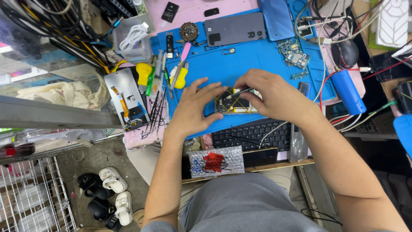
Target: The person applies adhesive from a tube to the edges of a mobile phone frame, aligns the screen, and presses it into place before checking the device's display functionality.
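An opened phone (235,104) with its inner parts showing lies on a blue work mat (240,64). My left hand (193,107) steadies the phone at its left end, fingers spread over it. My right hand (270,95) grips a thin silver tool (239,92) whose tip points into the phone's inside.
On the mat lie a grey phone (235,28), a blue phone back (278,18), small circuit boards (294,56) and hand tools (180,71). A phone screen (126,99) rests at left, a black keyboard (253,135) near me, a blue cylinder (348,91) at right.
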